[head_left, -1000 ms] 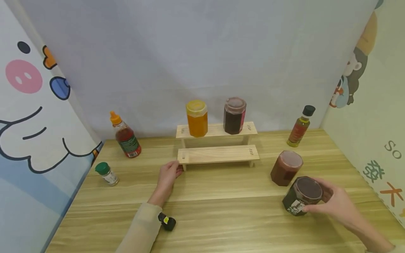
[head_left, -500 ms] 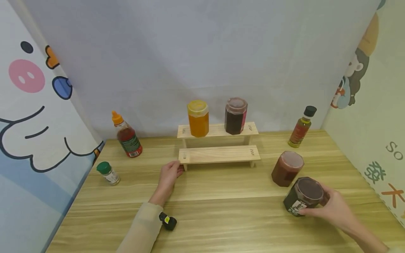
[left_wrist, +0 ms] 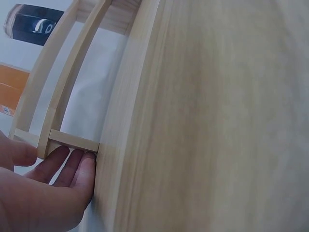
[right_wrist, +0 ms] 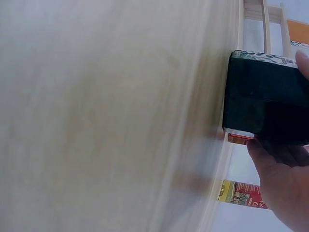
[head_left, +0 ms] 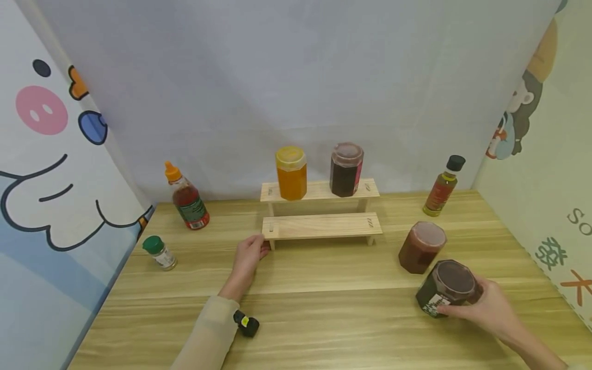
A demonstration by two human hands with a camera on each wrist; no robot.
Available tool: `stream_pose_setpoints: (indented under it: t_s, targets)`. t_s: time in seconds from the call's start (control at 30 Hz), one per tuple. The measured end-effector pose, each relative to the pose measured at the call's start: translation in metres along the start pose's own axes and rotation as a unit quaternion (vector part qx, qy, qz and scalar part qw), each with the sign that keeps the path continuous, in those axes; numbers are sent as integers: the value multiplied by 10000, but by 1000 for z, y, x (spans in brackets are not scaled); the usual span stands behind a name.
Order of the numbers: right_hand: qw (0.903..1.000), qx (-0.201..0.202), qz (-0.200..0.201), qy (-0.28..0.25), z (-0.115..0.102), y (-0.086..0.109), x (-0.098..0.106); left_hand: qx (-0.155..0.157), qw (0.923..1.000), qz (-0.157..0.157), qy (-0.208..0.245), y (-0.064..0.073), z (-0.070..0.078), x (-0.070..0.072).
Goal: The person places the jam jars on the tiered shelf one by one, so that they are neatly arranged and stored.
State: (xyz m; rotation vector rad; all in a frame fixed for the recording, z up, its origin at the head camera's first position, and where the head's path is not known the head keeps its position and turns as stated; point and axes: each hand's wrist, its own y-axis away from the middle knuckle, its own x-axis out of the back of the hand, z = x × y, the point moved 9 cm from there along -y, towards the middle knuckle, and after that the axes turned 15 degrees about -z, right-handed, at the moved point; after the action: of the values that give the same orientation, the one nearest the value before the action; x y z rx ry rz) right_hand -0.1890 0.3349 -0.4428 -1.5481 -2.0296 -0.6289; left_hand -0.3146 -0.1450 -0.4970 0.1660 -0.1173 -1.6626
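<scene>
In the head view my right hand (head_left: 492, 311) holds a dark jar (head_left: 446, 288) at the right front, thumb across its white label and fingers round the far side. The right wrist view shows this jar's dark side (right_wrist: 265, 101) close to the tabletop. Beside it stands a reddish-brown jar (head_left: 422, 247). My left hand (head_left: 247, 257) grips the left end of a two-step wooden rack (head_left: 324, 225); in the left wrist view the thumb lies at the board's end and the fingers (left_wrist: 84, 174) bend against the leg. An orange-yellow jar (head_left: 292, 177) and a dark purple jar (head_left: 344, 174) stand on the upper step.
At the left are a red sauce bottle (head_left: 190, 203) with an orange cap and a green-capped spice jar (head_left: 159, 253). A small oil bottle (head_left: 441, 190) stands at the back right. Printed cloth panels border both sides, and a pale curtain (head_left: 231, 92) hangs behind.
My right hand has closed further round the dark jar, its thumb sliding left over the label. The jar and my left hand stay in place; the head view has shifted slightly.
</scene>
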Motion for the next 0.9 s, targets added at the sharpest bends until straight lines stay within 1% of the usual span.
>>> stream_pose_setpoints:
  t_s: [0.17, 0.2, 0.33, 0.4, 0.5, 0.7, 0.9]
  targets:
    - [9998, -123, 69, 119, -3, -2, 1, -8, 10000, -51, 39, -1, 2, 0]
    - [9999, -111, 51, 59, -3, -2, 0, 2, 10000, -61, 32, 0, 2, -1]
    - [9999, 62, -37, -141, -8, -6, -5, 23, 9999, -94, -54, 1, 2, -1]
    - [9992, 173, -132, -336, -12, -9, -8, -9, 9999, -101, -108, 1, 3, -1]
    - [9985, 269, -238, -422, -17, -14, -14, -55, 9998, -103, -138, 2, 2, -1]
    - [9964, 443, -442, -572, -31, -27, -27, -30, 9999, -115, -102, 1, 1, 0]
    - [9948, 527, -513, -698, -46, -41, -35, 27, 9999, -101, -114, 0, 1, 0]
